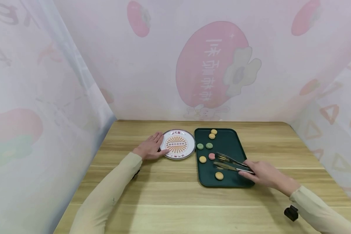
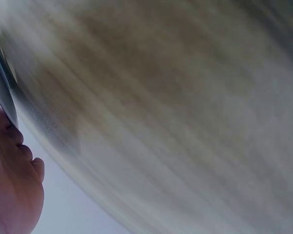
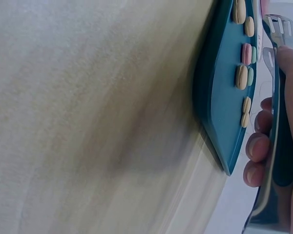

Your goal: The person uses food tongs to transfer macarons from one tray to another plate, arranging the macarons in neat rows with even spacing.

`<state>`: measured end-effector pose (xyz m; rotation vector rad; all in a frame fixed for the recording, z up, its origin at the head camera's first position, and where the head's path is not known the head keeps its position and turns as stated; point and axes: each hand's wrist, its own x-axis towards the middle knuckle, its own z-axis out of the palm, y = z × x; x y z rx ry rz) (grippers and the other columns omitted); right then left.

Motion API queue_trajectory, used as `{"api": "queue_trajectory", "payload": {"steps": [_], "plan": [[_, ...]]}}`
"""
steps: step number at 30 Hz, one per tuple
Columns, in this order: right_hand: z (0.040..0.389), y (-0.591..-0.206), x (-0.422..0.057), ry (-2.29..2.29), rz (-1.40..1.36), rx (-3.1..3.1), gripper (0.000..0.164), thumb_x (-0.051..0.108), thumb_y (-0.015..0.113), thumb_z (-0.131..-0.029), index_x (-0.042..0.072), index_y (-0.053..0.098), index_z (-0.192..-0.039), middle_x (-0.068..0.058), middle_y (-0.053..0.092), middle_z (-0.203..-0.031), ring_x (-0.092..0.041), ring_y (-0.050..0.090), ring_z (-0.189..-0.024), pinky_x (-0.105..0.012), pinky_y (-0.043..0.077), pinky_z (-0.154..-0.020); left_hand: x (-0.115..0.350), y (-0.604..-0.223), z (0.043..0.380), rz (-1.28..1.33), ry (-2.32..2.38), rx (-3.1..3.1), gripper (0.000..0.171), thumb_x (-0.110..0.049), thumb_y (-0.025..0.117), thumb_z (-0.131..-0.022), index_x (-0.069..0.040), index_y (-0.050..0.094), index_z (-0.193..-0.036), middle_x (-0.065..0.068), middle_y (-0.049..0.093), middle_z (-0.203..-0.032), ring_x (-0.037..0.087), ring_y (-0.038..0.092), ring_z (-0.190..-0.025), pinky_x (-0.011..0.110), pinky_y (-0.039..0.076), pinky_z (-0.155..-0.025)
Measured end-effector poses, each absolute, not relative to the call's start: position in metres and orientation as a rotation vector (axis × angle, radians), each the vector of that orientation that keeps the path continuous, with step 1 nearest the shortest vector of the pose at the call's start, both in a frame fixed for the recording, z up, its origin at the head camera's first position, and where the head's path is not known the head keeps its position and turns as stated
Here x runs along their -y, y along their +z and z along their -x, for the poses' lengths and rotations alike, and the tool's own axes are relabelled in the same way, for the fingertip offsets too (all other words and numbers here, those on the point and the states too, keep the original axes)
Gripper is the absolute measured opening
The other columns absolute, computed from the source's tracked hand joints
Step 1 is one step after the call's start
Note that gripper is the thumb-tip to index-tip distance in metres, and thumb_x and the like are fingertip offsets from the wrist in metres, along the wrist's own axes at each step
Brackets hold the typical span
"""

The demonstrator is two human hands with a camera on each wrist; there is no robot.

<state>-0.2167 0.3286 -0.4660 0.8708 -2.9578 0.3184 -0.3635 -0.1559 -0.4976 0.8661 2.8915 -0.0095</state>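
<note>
At the left side of a round white plate (image 1: 190,150) with a printed sunburst, my left hand (image 1: 152,147) touches the rim, fingers fairly straight and thumb over the edge. In the left wrist view only part of that hand (image 2: 14,170) shows beside the plate's edge. My right hand (image 1: 263,174) grips metal tongs (image 1: 226,166) over a dark green tray (image 1: 229,143), their two tips spread with nothing visibly held. Near the tips lies a pink macaron (image 1: 212,156). Also on the tray are two green macarons (image 1: 209,146) and several yellow macarons (image 1: 219,176).
Tray and plate sit side by side on a wood-grain table (image 1: 169,195). Printed fabric (image 1: 152,81) stands behind the table and along its sides. A black device (image 1: 291,213) is under the right wrist.
</note>
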Motion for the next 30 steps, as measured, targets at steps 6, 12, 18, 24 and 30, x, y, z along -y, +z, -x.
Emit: {"api": "queue_trajectory", "payload": {"steps": [6, 12, 18, 24, 30], "plan": [[0.211, -0.469, -0.327, 0.337, -0.905, 2.952, 0.03, 0.046, 0.058, -0.096, 0.017, 0.06, -0.104, 0.017, 0.049, -0.066, 0.006, 0.039, -0.053, -0.015, 0.034, -0.048, 0.155, -0.496, 0.362, -0.889, -0.016, -2.909, 0.097, -0.071, 0.031, -0.095, 0.003, 0.015, -0.155, 0.021, 0.014, -0.163, 0.034, 0.012, -0.153, 0.045, 0.019, -0.124], [0.206, -0.47, -0.325, 0.358, -0.881, 2.978, 0.033, 0.048, 0.057, -0.096, 0.017, 0.061, -0.106, 0.018, 0.046, -0.064, 0.006, 0.039, -0.052, -0.015, 0.035, -0.047, 0.155, -0.497, 0.361, -0.889, -0.012, -2.901, 0.097, -0.071, 0.031, -0.095, 0.003, 0.014, -0.155, 0.021, 0.014, -0.164, 0.034, 0.011, -0.153, 0.045, 0.018, -0.125], [0.201, -0.472, -0.325, 0.313, -0.89, 2.961, 0.034, 0.049, 0.059, -0.095, 0.017, 0.063, -0.105, 0.019, 0.043, -0.061, 0.006, 0.037, -0.051, -0.015, 0.033, -0.049, 0.154, -0.497, 0.363, -0.875, -0.018, -2.902, 0.096, -0.07, 0.031, -0.096, 0.003, 0.013, -0.155, 0.021, 0.012, -0.164, 0.034, 0.01, -0.153, 0.044, 0.017, -0.125], [0.196, -0.472, -0.327, 0.3, -0.945, 2.935, 0.03, 0.045, 0.061, -0.095, 0.016, 0.063, -0.103, 0.021, 0.044, -0.063, 0.007, 0.037, -0.053, -0.016, 0.033, -0.051, 0.154, -0.497, 0.362, -0.87, -0.027, -2.887, 0.096, -0.07, 0.03, -0.096, 0.003, 0.013, -0.155, 0.021, 0.011, -0.164, 0.034, 0.009, -0.153, 0.044, 0.016, -0.125], [0.195, -0.468, -0.328, 0.336, -1.003, 2.918, 0.03, 0.043, 0.062, -0.095, 0.015, 0.063, -0.104, 0.021, 0.048, -0.066, 0.008, 0.039, -0.056, -0.016, 0.036, -0.052, 0.154, -0.496, 0.362, -0.861, -0.014, -2.891, 0.096, -0.07, 0.031, -0.096, 0.002, 0.012, -0.156, 0.02, 0.01, -0.164, 0.033, 0.009, -0.154, 0.044, 0.016, -0.125]]}}
